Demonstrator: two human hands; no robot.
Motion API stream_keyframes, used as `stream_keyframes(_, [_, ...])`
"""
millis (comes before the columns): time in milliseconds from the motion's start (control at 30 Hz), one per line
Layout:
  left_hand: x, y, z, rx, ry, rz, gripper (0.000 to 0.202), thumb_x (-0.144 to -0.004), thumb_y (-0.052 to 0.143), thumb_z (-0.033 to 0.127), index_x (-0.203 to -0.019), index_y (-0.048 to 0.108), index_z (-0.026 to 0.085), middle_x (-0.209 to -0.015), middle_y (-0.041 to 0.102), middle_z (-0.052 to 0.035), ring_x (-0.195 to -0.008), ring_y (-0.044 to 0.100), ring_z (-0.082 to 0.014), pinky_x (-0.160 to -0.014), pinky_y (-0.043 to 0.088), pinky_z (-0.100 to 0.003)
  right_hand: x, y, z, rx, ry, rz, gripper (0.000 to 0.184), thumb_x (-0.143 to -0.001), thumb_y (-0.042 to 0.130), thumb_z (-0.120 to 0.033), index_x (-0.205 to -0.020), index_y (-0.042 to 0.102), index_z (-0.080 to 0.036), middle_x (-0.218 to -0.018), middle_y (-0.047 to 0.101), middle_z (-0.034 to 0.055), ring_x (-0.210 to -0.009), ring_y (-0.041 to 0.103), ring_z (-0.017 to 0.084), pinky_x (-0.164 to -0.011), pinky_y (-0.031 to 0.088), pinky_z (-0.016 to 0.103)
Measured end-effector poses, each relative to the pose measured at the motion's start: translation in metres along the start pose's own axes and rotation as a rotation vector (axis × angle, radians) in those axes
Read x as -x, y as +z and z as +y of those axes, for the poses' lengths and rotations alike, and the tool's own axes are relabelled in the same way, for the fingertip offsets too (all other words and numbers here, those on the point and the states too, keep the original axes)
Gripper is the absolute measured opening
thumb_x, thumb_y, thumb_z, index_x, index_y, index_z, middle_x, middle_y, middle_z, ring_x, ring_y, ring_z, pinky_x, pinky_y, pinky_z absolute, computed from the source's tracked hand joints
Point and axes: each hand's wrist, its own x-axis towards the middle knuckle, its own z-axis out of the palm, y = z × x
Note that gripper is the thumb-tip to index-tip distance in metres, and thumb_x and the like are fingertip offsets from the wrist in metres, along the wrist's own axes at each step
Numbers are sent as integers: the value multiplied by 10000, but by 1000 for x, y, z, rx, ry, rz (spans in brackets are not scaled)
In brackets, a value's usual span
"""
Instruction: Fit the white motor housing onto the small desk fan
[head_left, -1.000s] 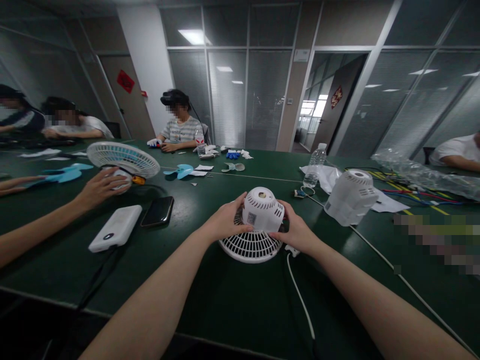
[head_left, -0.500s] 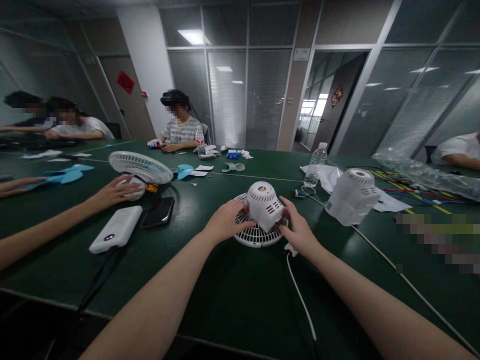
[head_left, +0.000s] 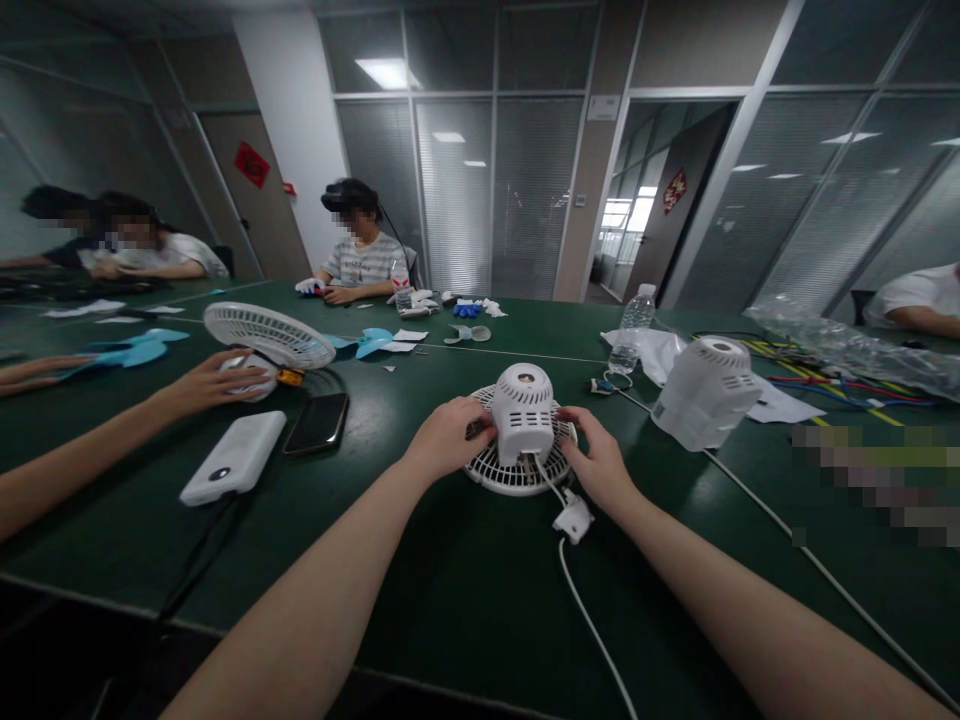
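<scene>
A small white fan (head_left: 523, 418) lies grille-down on the green table (head_left: 465, 600), its motor housing pointing up. My left hand (head_left: 445, 438) grips the left side of the grille and housing. My right hand (head_left: 596, 462) holds the right side, fingers curled against the grille rim. A white cable (head_left: 592, 620) with an inline switch (head_left: 573, 521) runs from the housing toward me.
At left, another person's hand (head_left: 206, 380) rests by a second white fan (head_left: 266, 338); a white power bank (head_left: 234, 456) and black phone (head_left: 316, 422) lie near. A white motor housing (head_left: 705, 392), water bottle (head_left: 630, 333) and coloured wires (head_left: 832, 385) sit right. Blue blades (head_left: 139, 347) lie farther left.
The fan has been turned between my hands so the cable and switch now face me. It sits slightly farther from me than a second ago. The neighbour's fan shifted.
</scene>
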Motion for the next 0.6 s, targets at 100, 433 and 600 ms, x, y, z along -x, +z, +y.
stream_keyframes(100, [2,-4,3,-7,116,-59,101,-826,565,300,-841,636,230,-963,672,-25,-943,596,-218,-877,463,-391,0,3,4,-6,-43,-69,284,-862,500,-234,-1145,531,-235,-1201,605,61,-1143,558,238,-993,422,422])
stream_keyframes(433, [7,-9,11,-120,280,-75,346,-817,578,531,-891,624,196,-966,676,-56,-915,611,-225,-831,472,-378,5,1,-9,244,-218,-183,198,-939,464,-300,-1111,528,-227,-1195,568,80,-1091,549,237,-929,449,428])
stream_keyframes(600, [6,-7,9,-172,265,-67,351,-834,568,519,-948,620,191,-1004,672,-70,-940,610,-223,-840,471,-369,6,3,-17,339,-230,-198,168,-951,446,-288,-1081,532,-227,-1178,566,81,-1069,558,229,-919,455,420])
